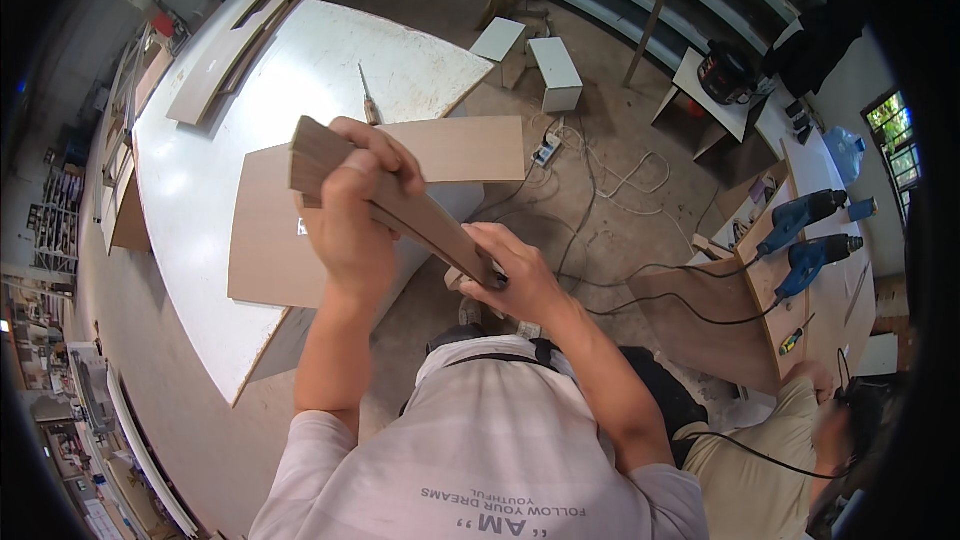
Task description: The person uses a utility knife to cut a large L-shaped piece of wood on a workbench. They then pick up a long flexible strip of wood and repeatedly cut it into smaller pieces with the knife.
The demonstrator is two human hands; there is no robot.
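A long wood-grain board (431, 221) slants between my two hands. My left hand (358, 184) is closed round its upper part, near the far end. My right hand (517, 266) grips the end nearer my body, where a small pale piece shows under the fingers, too hidden to identify. Beyond and below the board, a flat wood-grain panel (259, 240) with a narrower arm (465, 146) reaching right lies on the white worktable (300, 82). A thin pointed tool with a wooden handle (370, 109) rests on the table past my left hand.
More cut panels (217, 67) lie at the table's far left. On the floor stand white boxes (556, 67) beside a power strip (547, 150) and loose cables. Two blue heat guns (806, 262) are on the right-hand bench, with a screwdriver (795, 337). A co-worker (757, 457) is at lower right.
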